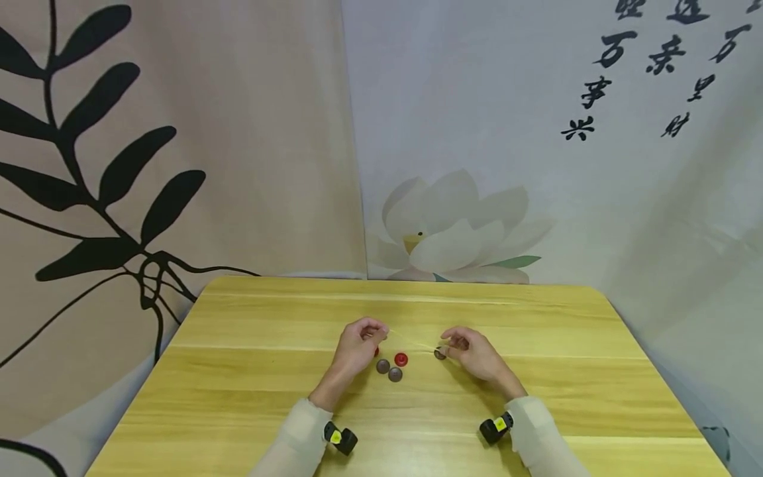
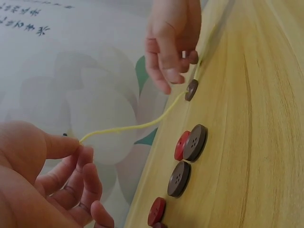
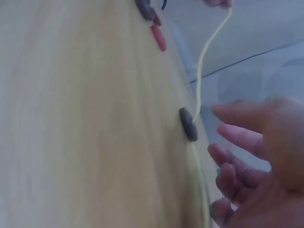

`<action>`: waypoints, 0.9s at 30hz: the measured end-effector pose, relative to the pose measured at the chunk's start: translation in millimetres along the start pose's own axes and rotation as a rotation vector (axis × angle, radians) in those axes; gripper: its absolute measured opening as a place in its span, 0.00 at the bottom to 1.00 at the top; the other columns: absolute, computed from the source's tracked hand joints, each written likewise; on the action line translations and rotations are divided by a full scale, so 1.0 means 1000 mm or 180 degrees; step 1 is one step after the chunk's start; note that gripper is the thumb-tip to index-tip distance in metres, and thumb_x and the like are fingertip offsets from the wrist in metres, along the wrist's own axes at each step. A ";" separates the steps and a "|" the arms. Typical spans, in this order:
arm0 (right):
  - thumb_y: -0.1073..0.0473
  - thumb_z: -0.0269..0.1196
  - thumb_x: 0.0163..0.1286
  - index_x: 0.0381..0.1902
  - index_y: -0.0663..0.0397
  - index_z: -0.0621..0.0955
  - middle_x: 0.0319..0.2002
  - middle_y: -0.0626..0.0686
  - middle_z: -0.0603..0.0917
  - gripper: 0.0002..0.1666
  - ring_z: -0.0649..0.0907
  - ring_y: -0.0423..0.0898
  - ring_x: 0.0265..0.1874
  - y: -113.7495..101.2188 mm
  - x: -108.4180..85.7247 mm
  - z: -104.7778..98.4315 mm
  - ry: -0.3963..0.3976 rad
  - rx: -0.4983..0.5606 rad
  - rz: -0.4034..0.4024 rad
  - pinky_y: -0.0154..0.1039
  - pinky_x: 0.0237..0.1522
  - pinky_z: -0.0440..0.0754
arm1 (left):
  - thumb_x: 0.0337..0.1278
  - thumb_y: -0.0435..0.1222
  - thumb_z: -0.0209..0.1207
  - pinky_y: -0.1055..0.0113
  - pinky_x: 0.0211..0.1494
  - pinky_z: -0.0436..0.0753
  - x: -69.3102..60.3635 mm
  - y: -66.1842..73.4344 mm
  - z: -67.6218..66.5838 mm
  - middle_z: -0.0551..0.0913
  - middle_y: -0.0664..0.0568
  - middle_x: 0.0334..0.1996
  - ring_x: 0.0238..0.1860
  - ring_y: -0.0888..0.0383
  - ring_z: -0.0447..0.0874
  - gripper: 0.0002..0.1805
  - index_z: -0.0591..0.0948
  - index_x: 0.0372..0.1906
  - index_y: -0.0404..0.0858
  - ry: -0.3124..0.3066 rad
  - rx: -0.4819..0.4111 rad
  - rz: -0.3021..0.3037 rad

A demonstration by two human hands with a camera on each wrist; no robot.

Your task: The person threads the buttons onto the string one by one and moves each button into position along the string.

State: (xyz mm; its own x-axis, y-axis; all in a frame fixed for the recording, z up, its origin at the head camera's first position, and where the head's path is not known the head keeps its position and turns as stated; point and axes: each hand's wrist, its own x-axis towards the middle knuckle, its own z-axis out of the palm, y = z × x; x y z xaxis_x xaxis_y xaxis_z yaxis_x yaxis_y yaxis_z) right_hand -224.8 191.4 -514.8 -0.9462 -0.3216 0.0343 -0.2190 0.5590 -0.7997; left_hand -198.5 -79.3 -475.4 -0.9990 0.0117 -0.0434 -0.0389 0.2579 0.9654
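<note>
My left hand (image 1: 357,346) pinches one end of a yellow cord (image 2: 124,128) between thumb and forefinger, above the table. The cord passes through a brown button (image 3: 188,124) and runs on along the table beyond it. Beside that button hangs my right hand (image 1: 477,356), its fingers loosely bent and apart, with nothing held between them. In the left wrist view, two larger brown buttons lie loose, one overlapping a red button (image 2: 180,146) and another brown button (image 2: 178,179) beside it. A second red button (image 2: 156,211) lies nearer the left hand.
The light wooden table (image 1: 536,318) has its far edge against a hanging cloth (image 1: 286,165) with printed leaves, a flower and characters. A small black camera (image 1: 341,438) is strapped to the left wrist, and another camera (image 1: 496,428) to the right.
</note>
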 end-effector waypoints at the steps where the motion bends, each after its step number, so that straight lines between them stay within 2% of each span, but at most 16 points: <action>1: 0.63 0.66 0.67 0.49 0.55 0.82 0.37 0.49 0.82 0.13 0.77 0.43 0.34 -0.002 0.000 0.000 0.0022 0.0004 -0.0027 0.35 0.36 0.75 | 0.68 0.38 0.59 0.69 0.33 0.76 0.000 0.000 0.000 0.82 0.49 0.35 0.33 0.57 0.75 0.09 0.83 0.42 0.36 0.0003 0.0003 0.0001; 9: 0.60 0.65 0.69 0.51 0.56 0.82 0.39 0.46 0.85 0.13 0.81 0.43 0.37 -0.037 0.000 0.002 0.0166 0.0218 -0.0188 0.38 0.42 0.77 | 0.68 0.38 0.60 0.69 0.33 0.76 0.000 0.001 0.002 0.82 0.50 0.34 0.31 0.58 0.75 0.08 0.83 0.41 0.36 0.0005 0.0006 0.0006; 15: 0.58 0.64 0.71 0.51 0.52 0.82 0.49 0.57 0.85 0.13 0.82 0.48 0.48 -0.060 0.006 0.011 0.0223 0.0427 -0.0421 0.49 0.51 0.78 | 0.68 0.39 0.60 0.65 0.37 0.76 0.000 0.003 0.006 0.82 0.51 0.34 0.33 0.57 0.76 0.08 0.84 0.40 0.38 -0.0037 0.0059 0.0066; 19: 0.60 0.64 0.71 0.53 0.55 0.80 0.52 0.61 0.83 0.15 0.81 0.54 0.54 -0.067 0.010 0.018 0.0204 0.0584 -0.0551 0.58 0.58 0.75 | 0.68 0.39 0.60 0.64 0.39 0.76 0.001 0.004 0.009 0.83 0.51 0.34 0.36 0.53 0.78 0.08 0.84 0.40 0.38 -0.0060 0.0055 0.0105; 22: 0.60 0.63 0.71 0.55 0.57 0.79 0.55 0.62 0.82 0.17 0.80 0.57 0.57 -0.069 0.012 0.022 0.0147 0.0684 -0.0552 0.59 0.61 0.73 | 0.68 0.39 0.59 0.64 0.40 0.76 0.002 0.004 0.010 0.84 0.51 0.35 0.37 0.53 0.79 0.09 0.84 0.41 0.37 -0.0084 0.0065 0.0123; 27: 0.59 0.63 0.71 0.58 0.53 0.77 0.57 0.59 0.82 0.19 0.80 0.58 0.58 -0.072 0.011 0.025 0.0072 0.0752 -0.0424 0.60 0.61 0.73 | 0.68 0.39 0.59 0.64 0.39 0.76 0.002 0.006 0.012 0.83 0.51 0.35 0.35 0.56 0.77 0.09 0.84 0.42 0.38 -0.0123 0.0103 0.0124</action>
State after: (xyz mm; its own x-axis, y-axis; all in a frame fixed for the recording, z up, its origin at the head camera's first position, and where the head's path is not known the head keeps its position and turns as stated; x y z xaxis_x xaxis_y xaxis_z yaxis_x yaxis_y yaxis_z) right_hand -213.6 128.4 -471.6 -0.9185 -0.3616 0.1599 -0.2828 0.3181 -0.9049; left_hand -200.4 -66.4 -473.1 -0.9981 0.0595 -0.0164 0.0014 0.2875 0.9578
